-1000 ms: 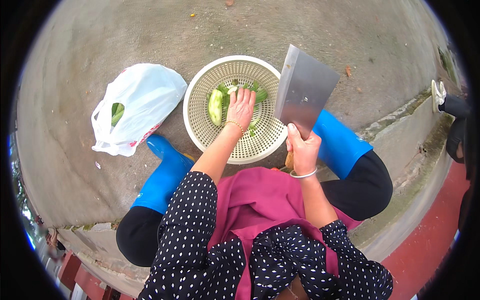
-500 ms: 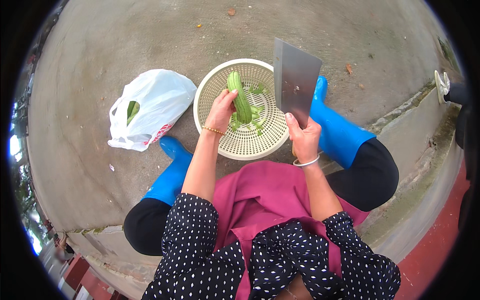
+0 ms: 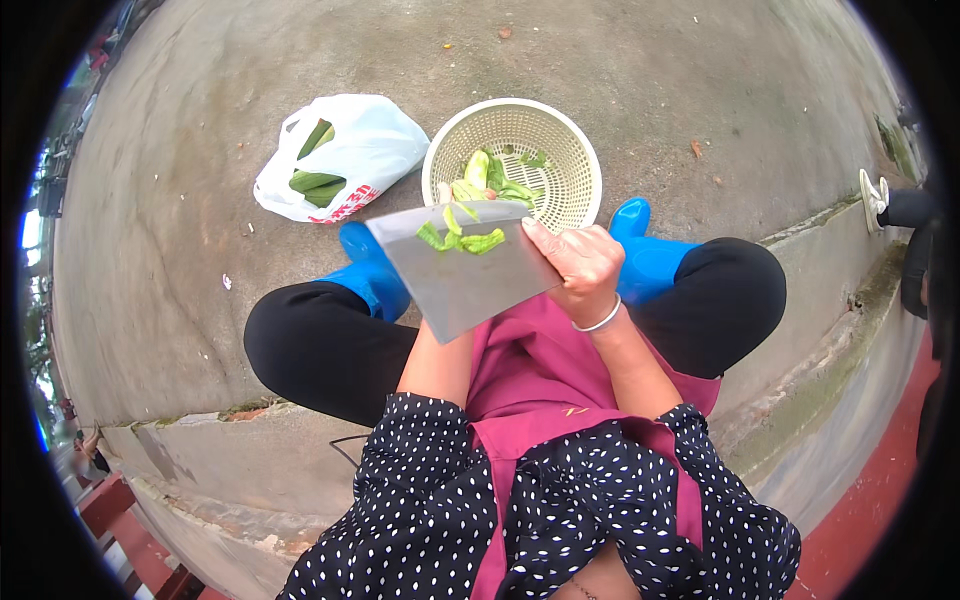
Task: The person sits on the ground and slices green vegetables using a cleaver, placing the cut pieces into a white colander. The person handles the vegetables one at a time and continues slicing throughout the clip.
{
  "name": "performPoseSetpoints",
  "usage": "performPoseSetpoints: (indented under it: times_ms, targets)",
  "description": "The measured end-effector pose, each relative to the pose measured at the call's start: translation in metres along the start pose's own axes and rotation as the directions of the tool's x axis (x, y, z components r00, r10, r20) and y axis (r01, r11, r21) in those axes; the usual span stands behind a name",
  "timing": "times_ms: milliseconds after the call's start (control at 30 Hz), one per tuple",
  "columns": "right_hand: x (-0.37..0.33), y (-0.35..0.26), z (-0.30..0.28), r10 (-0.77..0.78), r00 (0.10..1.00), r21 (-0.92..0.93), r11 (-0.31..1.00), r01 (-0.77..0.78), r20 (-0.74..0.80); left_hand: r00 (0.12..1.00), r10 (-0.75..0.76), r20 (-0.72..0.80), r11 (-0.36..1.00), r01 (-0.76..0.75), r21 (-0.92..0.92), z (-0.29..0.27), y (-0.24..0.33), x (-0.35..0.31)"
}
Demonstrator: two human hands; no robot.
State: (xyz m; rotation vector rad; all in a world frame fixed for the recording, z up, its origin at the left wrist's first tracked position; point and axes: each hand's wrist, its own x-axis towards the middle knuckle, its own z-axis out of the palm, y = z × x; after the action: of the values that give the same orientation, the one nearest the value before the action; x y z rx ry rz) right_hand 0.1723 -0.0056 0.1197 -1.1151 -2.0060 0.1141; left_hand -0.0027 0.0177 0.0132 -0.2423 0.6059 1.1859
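My right hand [image 3: 583, 262] is closed round the handle end of a broad cleaver [image 3: 470, 292], whose blade lies tilted over my lap, pointing left. Several bright green slices [image 3: 462, 240] cling to the blade's upper part. Behind the blade my left hand [image 3: 445, 192] is mostly hidden; only fingertips show, closed about a pale green striped gourd [image 3: 477, 170], itself partly covered. Beyond them stands a cream plastic basket [image 3: 580, 150], with cut green pieces [image 3: 517, 192] inside it.
A white plastic bag [image 3: 385, 140] to the left of the basket holds several long green gourds [image 3: 318, 185]. My blue boots [image 3: 655, 265] stand on either side, on concrete ground. At the far right a person's shoe [image 3: 873, 200] rests by a low ledge [image 3: 810, 270].
The cleaver has swung from upright at the right to across the gourd and left hand. Green slices now lie on its blade. The view has shifted, showing more gourds in the bag.
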Motion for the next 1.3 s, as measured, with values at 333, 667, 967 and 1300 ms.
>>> performPoseSetpoints:
  times_ms: [333, 667, 967, 1300]
  targets:
    - [-0.009, -0.011, 0.029, -0.111, 0.984, 0.116, 0.989, 0.095, 0.142, 0.981, 0.114, -0.157, 0.983, -0.089, 0.161, -0.032, 0.008, 0.007]
    - [-0.017, 0.008, 0.040, -0.042, 0.983, 0.093, 0.995, 0.025, 0.180, 0.984, 0.034, -0.175, 0.999, -0.026, 0.048, -0.045, 0.003, 0.025]
    - [-0.023, 0.020, 0.042, 0.000, 0.985, 0.101, 0.995, -0.018, 0.171, 0.922, 0.104, -0.372, 0.972, -0.016, 0.233, -0.023, 0.002, 0.025]
    - [-0.047, 0.051, 0.065, 0.297, 0.931, -0.110, 0.954, -0.279, 0.211, 0.896, 0.152, -0.417, 0.985, -0.172, -0.011, 0.013, -0.006, 0.022]
